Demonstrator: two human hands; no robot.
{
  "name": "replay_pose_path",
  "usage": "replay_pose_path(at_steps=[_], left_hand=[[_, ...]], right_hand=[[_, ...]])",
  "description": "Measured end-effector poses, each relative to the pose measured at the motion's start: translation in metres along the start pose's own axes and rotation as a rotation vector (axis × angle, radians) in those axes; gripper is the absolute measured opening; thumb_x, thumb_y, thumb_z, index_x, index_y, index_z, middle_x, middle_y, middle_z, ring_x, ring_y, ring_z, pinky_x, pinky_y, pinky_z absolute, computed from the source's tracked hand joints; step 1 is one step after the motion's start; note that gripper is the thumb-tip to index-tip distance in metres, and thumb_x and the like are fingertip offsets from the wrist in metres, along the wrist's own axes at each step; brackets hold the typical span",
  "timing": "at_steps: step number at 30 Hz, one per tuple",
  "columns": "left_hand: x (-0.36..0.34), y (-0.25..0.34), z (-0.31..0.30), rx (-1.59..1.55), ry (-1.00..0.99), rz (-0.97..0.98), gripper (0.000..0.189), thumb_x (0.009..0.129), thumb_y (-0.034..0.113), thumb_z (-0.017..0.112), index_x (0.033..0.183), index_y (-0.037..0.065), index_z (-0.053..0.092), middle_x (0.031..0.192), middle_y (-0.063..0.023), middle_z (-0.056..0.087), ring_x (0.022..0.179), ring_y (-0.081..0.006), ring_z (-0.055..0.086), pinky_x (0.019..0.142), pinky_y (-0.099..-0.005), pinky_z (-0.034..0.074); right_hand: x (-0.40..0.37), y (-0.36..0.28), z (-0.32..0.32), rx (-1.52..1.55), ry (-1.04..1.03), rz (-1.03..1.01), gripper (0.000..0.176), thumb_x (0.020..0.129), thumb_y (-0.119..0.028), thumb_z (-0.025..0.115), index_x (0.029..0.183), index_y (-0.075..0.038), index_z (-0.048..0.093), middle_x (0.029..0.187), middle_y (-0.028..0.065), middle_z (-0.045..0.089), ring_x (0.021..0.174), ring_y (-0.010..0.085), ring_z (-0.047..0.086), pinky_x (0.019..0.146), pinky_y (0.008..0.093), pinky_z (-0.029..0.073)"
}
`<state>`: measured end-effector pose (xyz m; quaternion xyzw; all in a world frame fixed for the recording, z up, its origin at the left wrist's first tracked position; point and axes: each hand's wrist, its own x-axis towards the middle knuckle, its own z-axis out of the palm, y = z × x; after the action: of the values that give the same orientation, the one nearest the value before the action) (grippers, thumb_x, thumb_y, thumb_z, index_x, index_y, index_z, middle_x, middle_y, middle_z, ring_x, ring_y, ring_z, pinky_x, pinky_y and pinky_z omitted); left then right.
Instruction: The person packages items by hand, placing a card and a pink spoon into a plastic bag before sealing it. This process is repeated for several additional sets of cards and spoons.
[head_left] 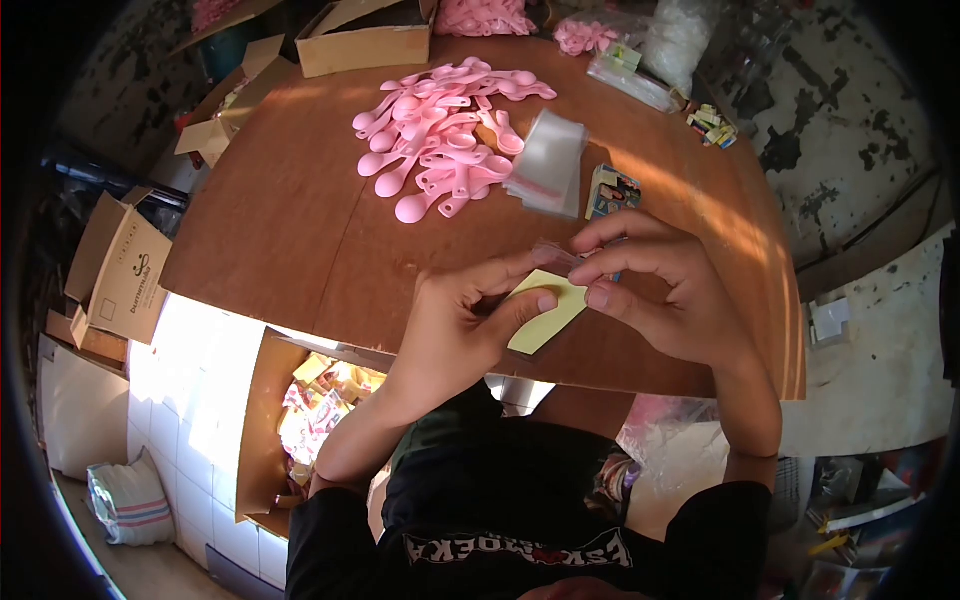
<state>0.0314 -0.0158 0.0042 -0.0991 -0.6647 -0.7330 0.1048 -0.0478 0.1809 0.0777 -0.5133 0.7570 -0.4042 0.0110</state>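
Note:
My left hand (470, 315) grips a pale yellow card (548, 318), thumb flat across its face. The card seems to sit in or against a small clear plastic bag (558, 258). At the bag's top edge, my right hand (655, 285) pinches the thin film between thumb and fingers. Just beyond the right hand lies a stack of printed cards (612, 190). Left of that stack is a pile of flat clear plastic bags (550, 160). Many pink plastic measuring spoons (440, 135) are heaped farther back on the brown table (290, 220).
A cardboard box (365, 45) stands at the table's back edge, near bags of pink pieces (485, 17). Small colourful packets (712, 127) lie at the right edge. Below the front edge, an open carton (262, 430) contains packaged items. More cartons (125, 265) stand at the left.

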Motion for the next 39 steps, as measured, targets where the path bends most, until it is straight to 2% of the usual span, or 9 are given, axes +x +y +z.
replay_pose_path(at_steps=[6,15,17,21,23,27,32,37,39], left_hand=[[-0.007,0.006,0.006,0.262,0.07,0.278,0.031,0.085,0.001,0.07,0.115,-0.002,0.067,0.098,-0.0161,0.073,0.087,-0.0184,0.072,0.073,-0.0278,0.056],[-0.011,0.009,0.005,0.369,0.054,0.411,0.043,0.081,-0.003,0.072,0.123,-0.004,0.06,0.117,-0.0178,0.067,0.102,-0.0218,0.068,0.088,-0.0295,0.054],[-0.015,0.011,0.004,0.393,0.083,0.357,0.051,0.081,-0.003,0.073,0.128,-0.003,0.054,0.116,-0.0175,0.067,0.102,-0.022,0.068,0.087,-0.0296,0.054],[-0.016,-0.011,-0.005,0.197,0.186,0.209,0.065,0.08,0.003,0.077,0.137,0.006,0.045,0.108,-0.0156,0.07,0.097,-0.0222,0.07,0.074,-0.0298,0.055],[-0.019,-0.014,-0.01,0.172,0.182,0.144,0.064,0.081,0.002,0.075,0.136,0.006,0.045,0.107,-0.0153,0.07,0.096,-0.0201,0.07,0.074,-0.0287,0.055],[-0.024,-0.014,-0.015,0.137,0.193,0.034,0.066,0.081,-0.005,0.073,0.139,0.005,0.042,0.102,-0.0137,0.07,0.093,-0.0155,0.068,0.078,-0.0261,0.054],[-0.027,-0.014,-0.02,0.107,0.217,0.053,0.064,0.084,-0.003,0.071,0.14,0.007,0.043,0.105,-0.0137,0.071,0.097,-0.0177,0.069,0.081,-0.0267,0.054],[-0.027,-0.012,-0.027,0.077,0.222,-0.004,0.069,0.08,-0.01,0.071,0.14,0.001,0.039,0.099,-0.013,0.068,0.094,-0.0141,0.066,0.079,-0.0251,0.053],[-0.027,-0.014,-0.031,0.072,0.205,0.017,0.069,0.08,-0.01,0.071,0.141,0.001,0.039,0.099,-0.013,0.068,0.094,-0.0144,0.066,0.08,-0.0255,0.054]], right_hand=[[-0.003,-0.014,0.004,0.132,-0.135,0.111,0.018,0.084,0.0,0.064,0.102,0.003,0.067,0.107,0.014,0.064,0.1,0.0251,0.064,0.091,0.0349,0.048],[0.005,-0.02,0.019,-0.183,-0.312,0.307,0.017,0.082,-0.004,0.07,0.098,0.004,0.068,0.088,0.0119,0.068,0.082,0.0227,0.068,0.073,0.0309,0.051],[0.007,-0.008,0.026,0.034,-0.074,0.152,0.015,0.084,-0.006,0.071,0.098,0.002,0.07,0.086,0.0109,0.07,0.078,0.0189,0.069,0.071,0.0291,0.052],[0.04,0.022,0.003,0.333,-0.416,0.144,0.016,0.091,-0.009,0.067,0.103,0.0,0.07,0.091,0.0083,0.072,0.083,0.0135,0.068,0.075,0.0275,0.053],[0.064,0.048,0.001,0.53,-0.303,0.28,0.018,0.092,-0.01,0.065,0.105,0.002,0.069,0.09,0.0082,0.072,0.08,0.0135,0.067,0.074,0.0268,0.053],[0.116,0.157,0.014,-0.137,0.139,0.126,0.02,0.089,-0.011,0.065,0.107,-0.002,0.069,0.086,0.0039,0.07,0.076,0.0099,0.063,0.073,0.0259,0.051],[0.175,0.245,0.023,-0.216,0.089,0.393,0.023,0.084,-0.018,0.071,0.101,-0.003,0.072,0.083,0.0026,0.07,0.077,0.0105,0.063,0.07,0.0276,0.051],[0.196,0.228,0.029,-0.492,-0.042,0.55,0.023,0.074,-0.029,0.073,0.083,-0.008,0.075,0.082,0.0081,0.073,0.076,0.0195,0.069,0.073,0.0328,0.054],[0.204,0.232,0.03,-0.373,-0.088,0.665,0.029,0.071,-0.021,0.082,0.091,-0.003,0.073,0.074,0.0068,0.069,0.065,0.0155,0.065,0.058,0.0304,0.051]])
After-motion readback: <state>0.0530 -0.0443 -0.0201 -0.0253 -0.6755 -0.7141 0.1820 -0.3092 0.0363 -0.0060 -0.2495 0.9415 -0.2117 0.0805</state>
